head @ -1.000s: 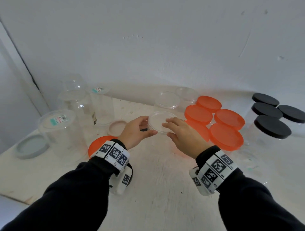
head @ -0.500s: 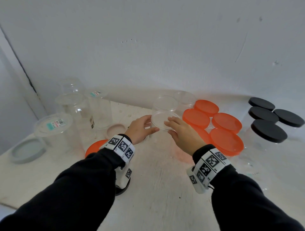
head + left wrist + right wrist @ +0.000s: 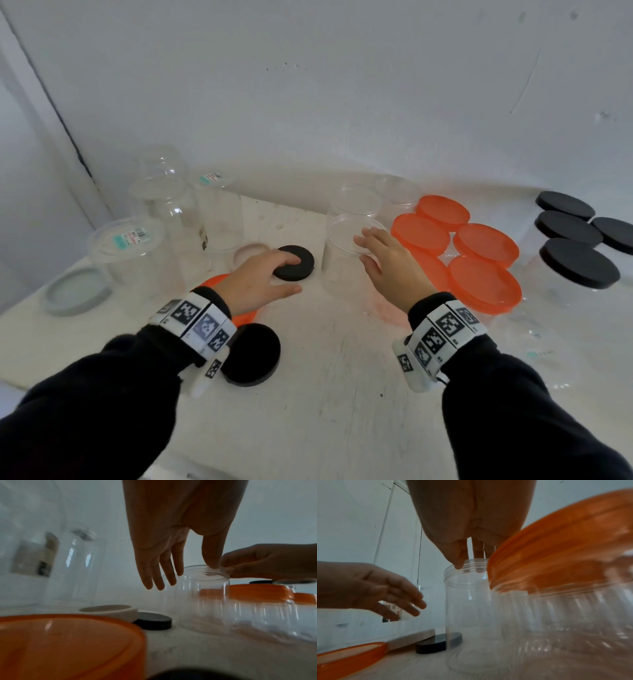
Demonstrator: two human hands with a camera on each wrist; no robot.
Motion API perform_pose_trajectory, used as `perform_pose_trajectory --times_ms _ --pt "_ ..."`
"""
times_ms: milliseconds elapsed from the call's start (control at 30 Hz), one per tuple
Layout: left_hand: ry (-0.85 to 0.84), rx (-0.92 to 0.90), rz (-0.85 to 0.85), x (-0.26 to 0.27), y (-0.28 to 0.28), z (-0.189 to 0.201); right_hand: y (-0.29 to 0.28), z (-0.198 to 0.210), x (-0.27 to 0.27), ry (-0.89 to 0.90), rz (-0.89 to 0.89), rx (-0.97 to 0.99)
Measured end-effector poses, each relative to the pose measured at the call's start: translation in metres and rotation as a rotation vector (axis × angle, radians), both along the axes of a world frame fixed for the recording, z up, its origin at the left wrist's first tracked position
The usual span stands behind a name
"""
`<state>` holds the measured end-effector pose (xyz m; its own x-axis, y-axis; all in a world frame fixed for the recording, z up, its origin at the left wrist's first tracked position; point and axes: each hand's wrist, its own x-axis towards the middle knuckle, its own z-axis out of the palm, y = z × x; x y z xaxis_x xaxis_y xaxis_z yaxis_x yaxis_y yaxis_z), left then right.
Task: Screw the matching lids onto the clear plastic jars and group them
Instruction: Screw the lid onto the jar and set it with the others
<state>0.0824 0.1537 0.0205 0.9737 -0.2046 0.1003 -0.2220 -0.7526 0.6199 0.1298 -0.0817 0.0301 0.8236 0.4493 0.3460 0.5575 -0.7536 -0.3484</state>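
While the right hand (image 3: pixel 387 263) pinches the rim of the open clear jar (image 3: pixel 346 260) at the bench (image 3: pixel 342 377) centre, the left hand (image 3: pixel 260 281) hovers, fingers straight, over a loose black lid (image 3: pixel 298 265) just beside it. Orange-lidded jars (image 3: pixel 479 260) crowd the jar's right side; black-lidded jars (image 3: pixel 575 240) stand beyond.

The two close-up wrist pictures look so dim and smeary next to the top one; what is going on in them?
Head view: evenly lit and sharp, edges bowed by the wide lens. Left wrist view: the left hand is a dark backlit shape, and the orange lid up close is soft. Right wrist view: the orange-lidded jar is smeared; the open jar is clearer.
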Motion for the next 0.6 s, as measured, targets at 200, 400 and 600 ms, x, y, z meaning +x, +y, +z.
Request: perform_pose_trajectory --times_ms 200,400,600 --pt "0.101 0.174 0.018 -0.031 0.031 -0.004 -0.001 -0.012 0.000 -0.030 -0.007 0.074" --pt "0.295 0.436 0.037 -0.039 0.039 -0.011 -0.001 -0.018 0.000 -0.033 0.001 0.111" --pt "0.294 0.424 0.046 -0.036 0.042 -0.016 -0.001 -0.018 -0.002 -0.034 0.010 0.135"
